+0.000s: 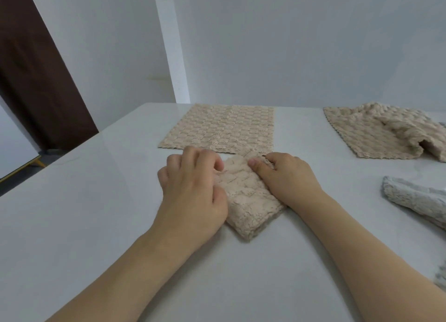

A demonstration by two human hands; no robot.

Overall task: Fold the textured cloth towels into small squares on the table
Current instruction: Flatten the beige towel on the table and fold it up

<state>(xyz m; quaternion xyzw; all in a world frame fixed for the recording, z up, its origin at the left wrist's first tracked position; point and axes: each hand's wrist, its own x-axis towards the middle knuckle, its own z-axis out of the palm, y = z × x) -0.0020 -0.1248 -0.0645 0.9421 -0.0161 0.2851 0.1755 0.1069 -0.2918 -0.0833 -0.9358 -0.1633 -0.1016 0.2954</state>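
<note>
Head view: both hands (193, 188) press unlabelled folded towel (248, 201).

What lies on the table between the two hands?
In the head view, the folded beige towel lies between the left hand and the right hand; both press on it.

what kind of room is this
Probably a plain indoor room set up for towel folding, not clearly a home or a shop: bare white walls, a white table, a dark door, and only towels laid out.
</note>
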